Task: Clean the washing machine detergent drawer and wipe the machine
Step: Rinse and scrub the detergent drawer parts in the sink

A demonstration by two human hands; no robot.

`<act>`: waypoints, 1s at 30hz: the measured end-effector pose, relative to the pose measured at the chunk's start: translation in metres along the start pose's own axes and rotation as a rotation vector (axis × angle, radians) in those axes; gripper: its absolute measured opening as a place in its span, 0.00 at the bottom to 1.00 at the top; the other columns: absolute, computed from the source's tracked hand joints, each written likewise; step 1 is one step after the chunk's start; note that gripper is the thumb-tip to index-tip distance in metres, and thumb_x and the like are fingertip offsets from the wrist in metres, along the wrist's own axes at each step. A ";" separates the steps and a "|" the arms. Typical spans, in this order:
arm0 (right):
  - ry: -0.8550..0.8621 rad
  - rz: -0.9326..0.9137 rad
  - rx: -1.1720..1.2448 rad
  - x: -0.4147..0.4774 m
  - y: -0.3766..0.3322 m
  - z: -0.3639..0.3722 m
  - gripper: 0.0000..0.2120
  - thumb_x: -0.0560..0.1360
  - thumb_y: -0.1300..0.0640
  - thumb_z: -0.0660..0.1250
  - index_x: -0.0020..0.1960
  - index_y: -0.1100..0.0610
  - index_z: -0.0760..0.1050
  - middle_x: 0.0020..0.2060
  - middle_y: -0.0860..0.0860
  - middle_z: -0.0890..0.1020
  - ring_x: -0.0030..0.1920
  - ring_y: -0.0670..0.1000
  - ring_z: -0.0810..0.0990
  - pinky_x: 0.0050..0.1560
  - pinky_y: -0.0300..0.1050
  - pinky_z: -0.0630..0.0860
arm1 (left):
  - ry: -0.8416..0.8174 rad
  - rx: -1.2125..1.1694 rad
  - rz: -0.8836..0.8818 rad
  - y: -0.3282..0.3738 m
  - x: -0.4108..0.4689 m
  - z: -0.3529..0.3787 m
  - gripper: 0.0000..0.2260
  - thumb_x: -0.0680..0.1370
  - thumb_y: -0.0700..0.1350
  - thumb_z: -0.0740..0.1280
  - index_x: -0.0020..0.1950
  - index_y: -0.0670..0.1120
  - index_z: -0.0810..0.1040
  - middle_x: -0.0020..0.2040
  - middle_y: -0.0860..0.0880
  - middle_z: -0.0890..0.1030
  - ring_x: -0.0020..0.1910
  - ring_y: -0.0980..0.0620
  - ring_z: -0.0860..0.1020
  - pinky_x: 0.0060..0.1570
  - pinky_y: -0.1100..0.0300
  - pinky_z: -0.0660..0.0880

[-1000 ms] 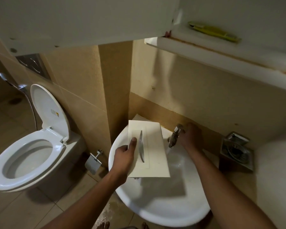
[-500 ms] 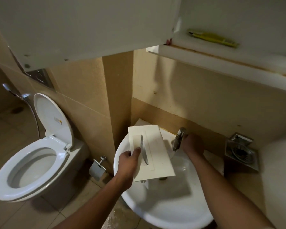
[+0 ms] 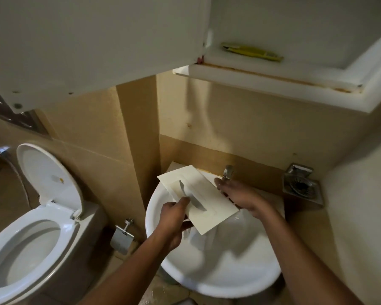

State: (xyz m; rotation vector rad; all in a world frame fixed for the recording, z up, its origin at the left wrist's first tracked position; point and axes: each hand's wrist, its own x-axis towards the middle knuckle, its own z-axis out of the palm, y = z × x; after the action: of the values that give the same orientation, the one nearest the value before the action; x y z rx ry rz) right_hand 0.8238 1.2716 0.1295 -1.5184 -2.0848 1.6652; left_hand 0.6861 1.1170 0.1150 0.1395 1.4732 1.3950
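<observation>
The right hand is leaving the tap and meeting the far edge of the detergent drawer, which is tilting over the white basin. The left hand is pinching its near edge, thumb beside the chrome handle. Whether the right hand is gripping cannot be told. The drawer is looking light, rigid and likely wet-slippery, so holding opposite edges seems safest.
</observation>
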 end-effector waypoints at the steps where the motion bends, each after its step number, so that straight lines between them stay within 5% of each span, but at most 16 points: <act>1: -0.006 -0.026 -0.061 -0.005 -0.003 0.002 0.29 0.77 0.32 0.59 0.64 0.54 0.75 0.54 0.50 0.82 0.50 0.51 0.82 0.45 0.45 0.74 | -0.025 0.003 -0.003 0.001 -0.002 0.003 0.10 0.82 0.43 0.65 0.63 0.44 0.75 0.54 0.41 0.84 0.53 0.41 0.83 0.48 0.47 0.82; 4: 0.079 -0.072 -0.147 -0.017 -0.008 0.007 0.26 0.74 0.31 0.62 0.59 0.50 0.78 0.49 0.49 0.85 0.47 0.51 0.84 0.46 0.48 0.79 | -0.132 -0.001 -0.018 0.008 -0.012 0.011 0.08 0.81 0.39 0.66 0.60 0.44 0.75 0.52 0.40 0.84 0.52 0.40 0.83 0.48 0.45 0.82; 8: 0.343 -0.089 -0.213 -0.038 -0.001 -0.009 0.26 0.70 0.29 0.67 0.37 0.54 0.76 0.33 0.49 0.79 0.34 0.50 0.78 0.35 0.43 0.67 | -0.371 0.105 -0.025 0.019 -0.033 0.001 0.13 0.77 0.43 0.72 0.61 0.41 0.80 0.54 0.36 0.84 0.57 0.35 0.82 0.54 0.40 0.81; 12: 0.443 -0.189 -0.219 -0.081 -0.004 -0.031 0.29 0.63 0.28 0.71 0.31 0.55 0.70 0.26 0.48 0.67 0.28 0.47 0.68 0.34 0.44 0.61 | -0.561 0.166 -0.102 0.020 -0.031 -0.043 0.15 0.74 0.40 0.74 0.59 0.36 0.82 0.61 0.35 0.82 0.60 0.34 0.80 0.61 0.36 0.77; 15: 0.563 -0.242 -0.411 -0.111 -0.009 -0.028 0.34 0.60 0.25 0.69 0.34 0.58 0.74 0.24 0.46 0.72 0.27 0.45 0.70 0.32 0.43 0.64 | -0.505 0.012 -0.260 0.013 -0.010 -0.069 0.16 0.78 0.39 0.66 0.63 0.32 0.77 0.62 0.31 0.80 0.53 0.33 0.83 0.56 0.34 0.79; 18: 0.552 -0.280 -0.694 -0.138 -0.014 -0.010 0.30 0.61 0.24 0.68 0.36 0.53 0.78 0.29 0.45 0.79 0.31 0.44 0.75 0.32 0.42 0.65 | -0.475 -0.025 -0.429 0.011 0.005 -0.069 0.28 0.83 0.54 0.58 0.70 0.31 0.69 0.53 0.31 0.82 0.44 0.33 0.84 0.44 0.39 0.82; 22: 0.478 -0.359 -1.034 -0.160 -0.007 0.029 0.33 0.66 0.22 0.60 0.48 0.49 0.82 0.38 0.44 0.83 0.38 0.45 0.77 0.43 0.43 0.68 | -0.589 0.151 -0.522 0.011 0.003 -0.056 0.41 0.77 0.69 0.58 0.68 0.31 0.71 0.48 0.35 0.82 0.46 0.37 0.83 0.47 0.43 0.82; 24: 0.518 -0.467 -1.162 -0.168 0.005 0.048 0.33 0.67 0.22 0.57 0.45 0.49 0.82 0.37 0.44 0.83 0.36 0.46 0.78 0.40 0.42 0.66 | -0.607 0.263 -0.528 0.009 -0.007 -0.051 0.38 0.74 0.66 0.67 0.69 0.34 0.72 0.49 0.35 0.83 0.49 0.38 0.82 0.49 0.45 0.81; 27: 0.634 -0.695 -1.143 -0.182 0.035 0.075 0.31 0.72 0.24 0.56 0.37 0.50 0.80 0.30 0.43 0.80 0.29 0.44 0.77 0.30 0.38 0.69 | -0.613 0.333 -0.582 -0.003 -0.022 -0.054 0.31 0.70 0.49 0.78 0.70 0.44 0.75 0.64 0.33 0.79 0.57 0.35 0.79 0.64 0.39 0.74; 30: 0.683 -0.733 -1.046 -0.194 0.065 0.092 0.28 0.73 0.26 0.59 0.38 0.49 0.81 0.32 0.41 0.81 0.31 0.41 0.77 0.31 0.37 0.74 | -0.607 0.258 -0.509 -0.018 -0.032 -0.064 0.23 0.76 0.36 0.70 0.71 0.46 0.74 0.64 0.33 0.79 0.61 0.32 0.79 0.62 0.36 0.76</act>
State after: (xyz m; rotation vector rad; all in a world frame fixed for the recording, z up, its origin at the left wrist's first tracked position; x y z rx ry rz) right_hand 0.9095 1.0649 0.1366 -0.9286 -2.6003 -0.2405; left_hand 0.6641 1.0468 0.1047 0.2981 1.0635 0.6635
